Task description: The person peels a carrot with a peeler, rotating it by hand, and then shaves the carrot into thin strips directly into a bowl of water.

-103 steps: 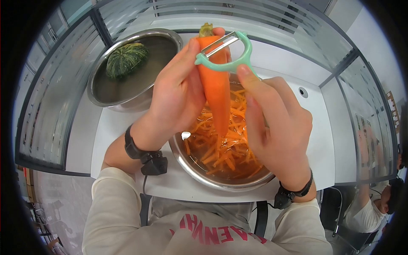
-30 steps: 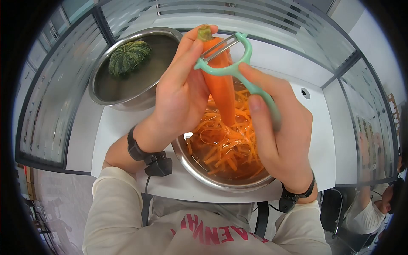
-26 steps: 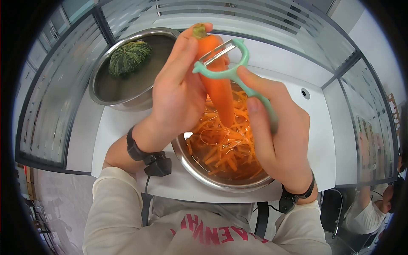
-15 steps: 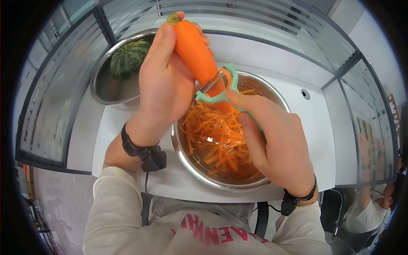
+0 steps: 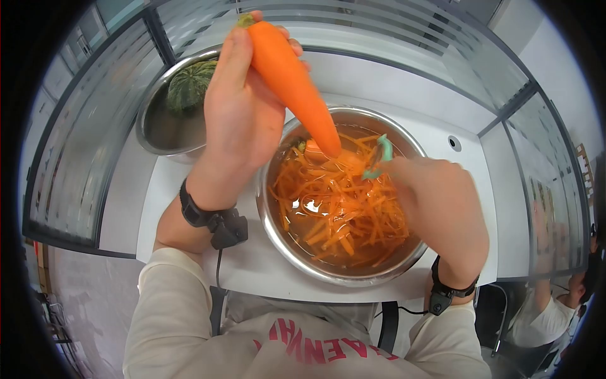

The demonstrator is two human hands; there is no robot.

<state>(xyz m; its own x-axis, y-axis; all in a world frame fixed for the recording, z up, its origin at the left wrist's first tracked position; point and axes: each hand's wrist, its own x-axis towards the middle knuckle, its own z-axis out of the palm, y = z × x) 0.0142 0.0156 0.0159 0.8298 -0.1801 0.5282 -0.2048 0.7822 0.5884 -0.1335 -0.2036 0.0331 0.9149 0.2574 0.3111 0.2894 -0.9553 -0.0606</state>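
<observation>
My left hand is wrapped round the top of a whole carrot, its green stem end up and its tip slanting down to the right over a steel bowl. Over the bowl's right side, my right hand is closed on a mint-green peeler, blurred and clear of the carrot; its handle is hidden by the hand. Many orange peel strips lie in water in the bowl. Another carrot shows partly among them, near the bowl's upper left.
Behind my left hand, a second steel bowl holds water and a green striped squash. Glass-topped partitions enclose the white table, which has a round hole. At the lower right sits another person.
The carrot has moved up and left with my left hand and now slants. My right hand has drawn the peeler down its length, then off it to the right. More of the bowl shows.
</observation>
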